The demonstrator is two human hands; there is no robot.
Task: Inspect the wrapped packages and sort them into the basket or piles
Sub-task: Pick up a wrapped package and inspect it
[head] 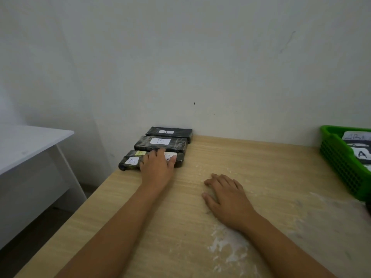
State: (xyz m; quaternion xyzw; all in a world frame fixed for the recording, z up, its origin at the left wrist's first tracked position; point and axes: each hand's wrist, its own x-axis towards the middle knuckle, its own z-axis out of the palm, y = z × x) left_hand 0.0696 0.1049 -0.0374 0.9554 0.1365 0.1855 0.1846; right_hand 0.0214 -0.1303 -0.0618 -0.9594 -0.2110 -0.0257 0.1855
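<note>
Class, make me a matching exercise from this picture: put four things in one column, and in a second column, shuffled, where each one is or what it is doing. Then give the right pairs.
Things
1. left hand
2. right hand
3. green basket
4. package labelled A

Places
a. at the table's right edge, holding labelled packages
b. flat on the bare wooden table
c. farthest back, against the wall
d. resting on the nearest black package

Pairs: 1-d, 2-b, 3-a, 4-c

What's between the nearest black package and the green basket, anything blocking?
Only the right hand, resting flat on the table roughly along that line. The left hand lies on the nearest package; otherwise bare tabletop up to the green basket.
</note>
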